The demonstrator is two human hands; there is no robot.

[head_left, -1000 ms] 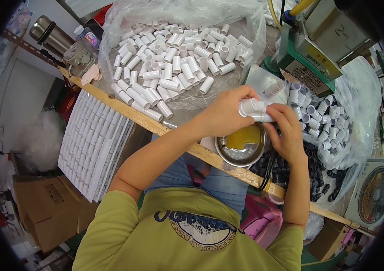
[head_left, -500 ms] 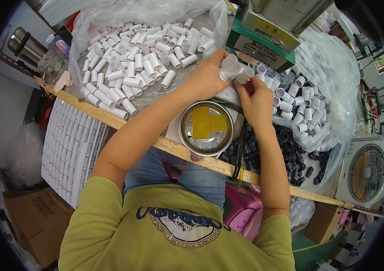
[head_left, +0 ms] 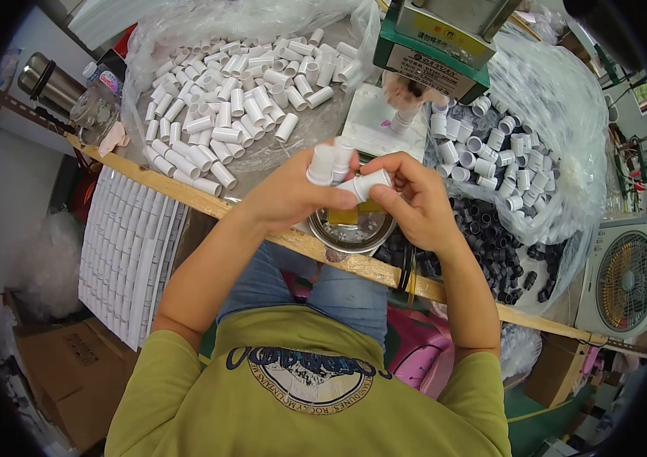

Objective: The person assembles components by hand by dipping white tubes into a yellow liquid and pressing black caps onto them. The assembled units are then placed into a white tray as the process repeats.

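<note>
My left hand (head_left: 289, 190) is closed round two upright white plastic pipe pieces (head_left: 322, 164), which have wider collars at the bottom. A third white pipe piece (head_left: 368, 185) lies slantwise between both hands. My right hand (head_left: 419, 202) pinches its right end with thumb and fingers, while my left thumb is at its other end. Just below the hands is a round metal bowl (head_left: 350, 245), partly covered by them. In it lie yellow sponge pieces (head_left: 341, 215) and some clear liquid.
Loose white tubes (head_left: 247, 99) are heaped on plastic at the left, short white rings (head_left: 491, 152) and black fittings (head_left: 491, 244) at the right. A green machine head (head_left: 430, 67) overhangs a white plate (head_left: 384, 126). A fan (head_left: 620, 278) stands far right; a wooden strip (head_left: 186, 194) edges the table.
Both hands have come down and toward me from under the machine head to above the bowl, carrying the white pipe pieces. The white plate under the machine now shows.
</note>
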